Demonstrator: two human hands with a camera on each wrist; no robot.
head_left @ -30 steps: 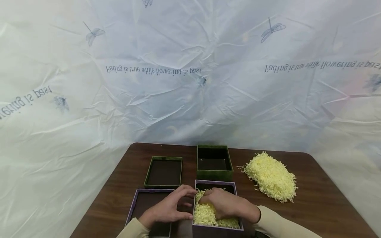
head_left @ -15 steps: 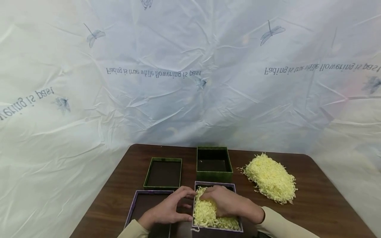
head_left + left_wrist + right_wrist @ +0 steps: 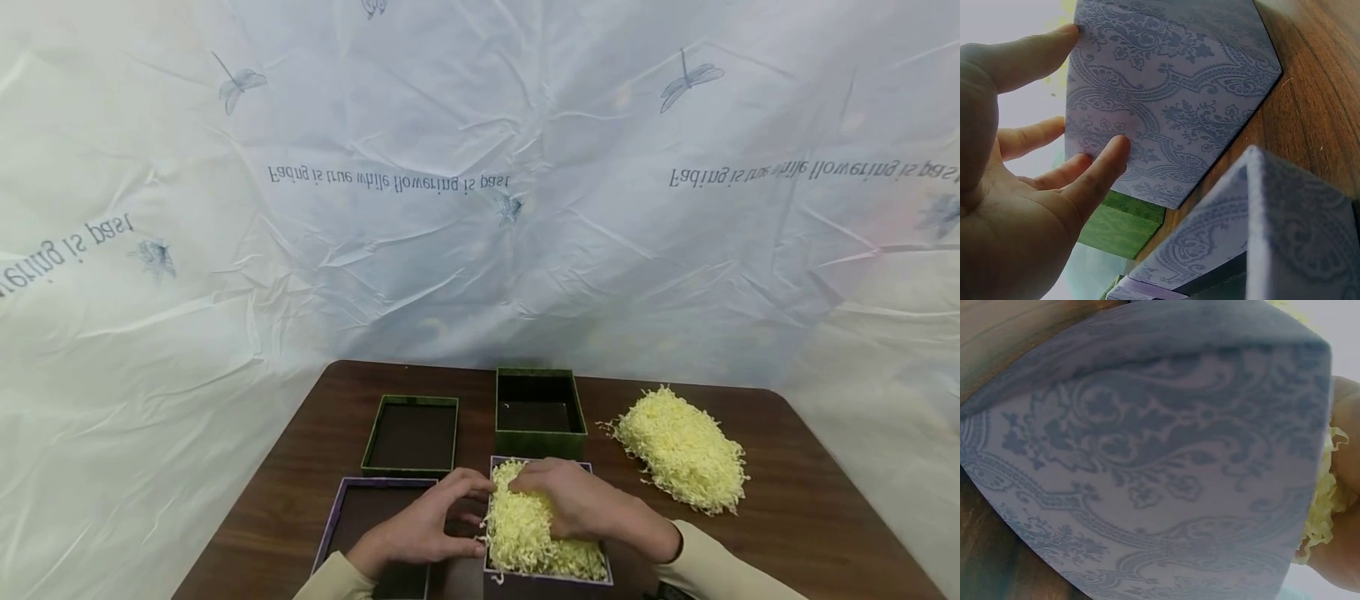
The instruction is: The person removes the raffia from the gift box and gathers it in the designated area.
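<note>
A purple patterned box (image 3: pixel 547 588) stands at the table's near edge, heaped with pale yellow shredded paper (image 3: pixel 519 533). My right hand (image 3: pixel 577 504) reaches in over its right side, fingers curled into the shreds and partly buried. Yellow strands show between thumb and fingers (image 3: pixel 1347 440) in the right wrist view. My left hand (image 3: pixel 427 525) is spread along the box's left side. In the left wrist view its fingertips rest on the patterned wall (image 3: pixel 1166 94) and at the rim. Some strands hang over the left and front rims.
Left of the box lies a purple lid (image 3: pixel 332 521), partly under my left hand. A green lid (image 3: pixel 415 437) lies behind it, and a green box (image 3: pixel 540 442) stands behind the purple one. A loose pile of shredded paper (image 3: pixel 682 450) sits on the table's right.
The shredded paper in the purple box has risen higher, fluffing up toward the back rim and over the edges. My right hand has shifted slightly up and right; my left stays in place.
</note>
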